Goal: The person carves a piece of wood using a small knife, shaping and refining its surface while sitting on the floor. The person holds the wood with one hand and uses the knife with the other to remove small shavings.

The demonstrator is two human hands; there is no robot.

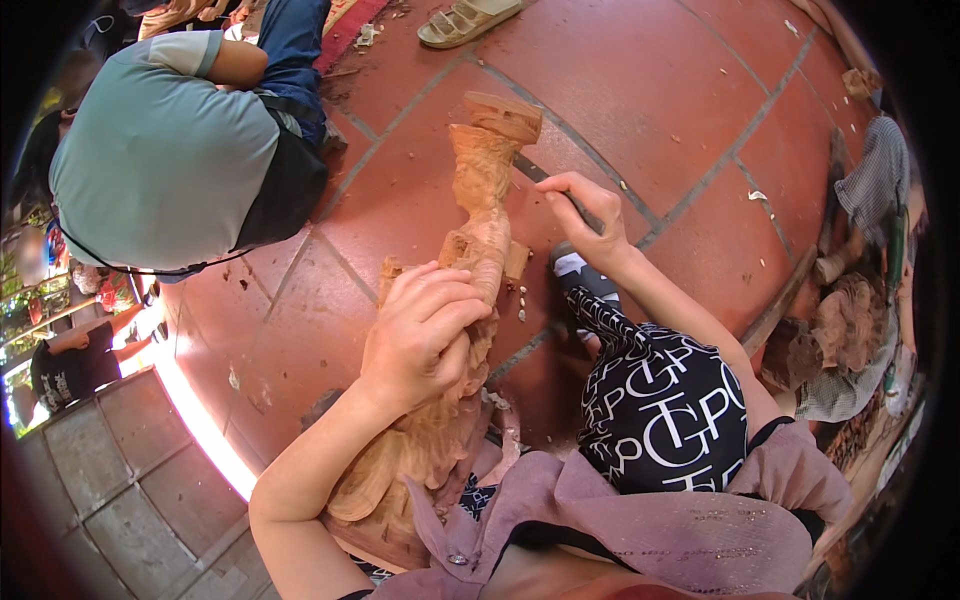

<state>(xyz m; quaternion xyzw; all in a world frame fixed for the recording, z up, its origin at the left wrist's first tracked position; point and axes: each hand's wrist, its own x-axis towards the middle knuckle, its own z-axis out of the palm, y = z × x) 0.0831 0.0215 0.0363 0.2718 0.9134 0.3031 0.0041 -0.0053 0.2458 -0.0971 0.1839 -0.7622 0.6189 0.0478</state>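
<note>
A long carved wooden figure lies slanting across my lap, its narrow block-like end pointing away and its broad, folded-looking end near my body. My left hand lies over its middle with the fingers bent around the wood, hiding part of the carving. To the right of the far end, my right hand is held up with thumb and forefinger close together. A thin dark shape shows by those fingertips, too small to name. Small pale chips lie on the floor beside the carving.
Red floor tiles spread around me. A person in a pale green shirt sits at the left. One sandal is at the top. At the right are a brown carved wooden piece and grey checked cloth. Patterned black fabric covers my knee.
</note>
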